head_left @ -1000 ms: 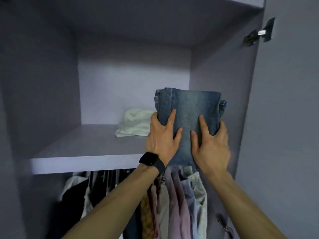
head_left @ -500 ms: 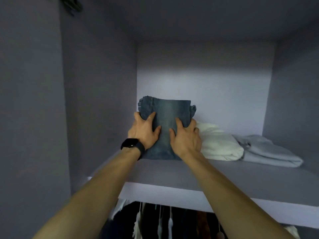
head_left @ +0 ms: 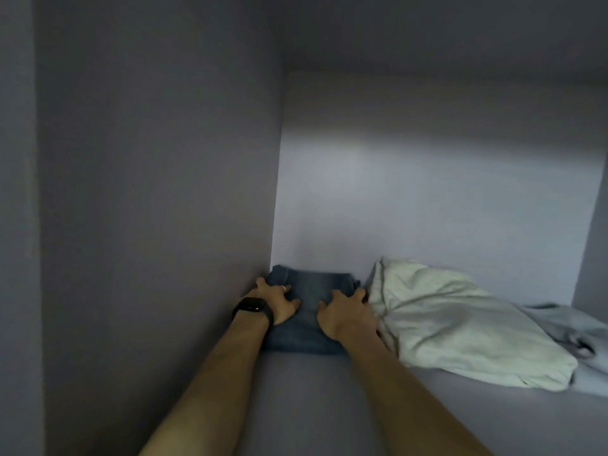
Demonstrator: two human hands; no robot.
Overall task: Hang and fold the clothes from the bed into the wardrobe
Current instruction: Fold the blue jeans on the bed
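Here, arms outstretched, left hand [head_left: 278, 302] and right hand [head_left: 345, 312] spread, pressing folded jeans [head_left: 312, 284] on shelf [head_left: 302, 396]

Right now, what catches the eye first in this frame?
The left hand, wearing a black watch, and the right hand rest on folded jeans in the back left corner of the shelf. Just right of the jeans lies a crumpled white garment, a pale blue garment beyond it.
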